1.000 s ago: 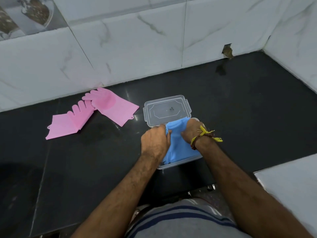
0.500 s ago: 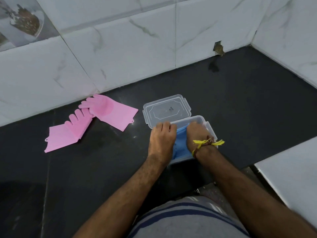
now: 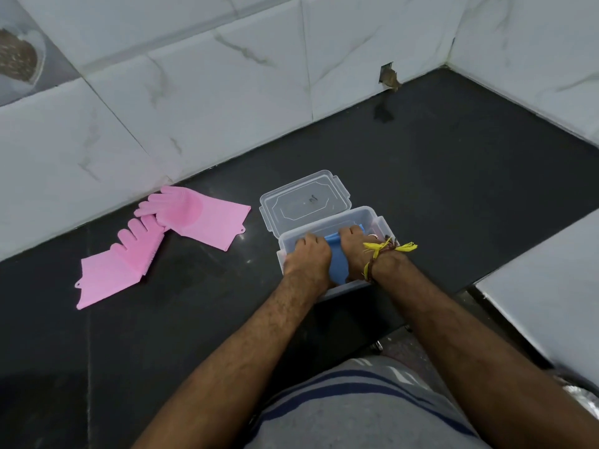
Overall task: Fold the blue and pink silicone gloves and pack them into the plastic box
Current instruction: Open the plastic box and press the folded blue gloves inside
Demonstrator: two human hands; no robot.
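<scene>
Head view. My left hand [image 3: 309, 259] and right hand [image 3: 355, 246] press the folded blue gloves [image 3: 338, 265] down inside the plastic box [image 3: 324, 223], fingers curled on the silicone from either side. The lid [image 3: 304, 200] lies just beyond my knuckles. The pink gloves [image 3: 168, 234] lie unfolded well off to the left of my grip, long axes slanting; I judge my left hand the nearer.

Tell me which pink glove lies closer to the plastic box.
The upper pink glove, fingers toward the wall, its cuff nearly reaching the lid behind the plastic box. The other pink glove lies farther left.
</scene>
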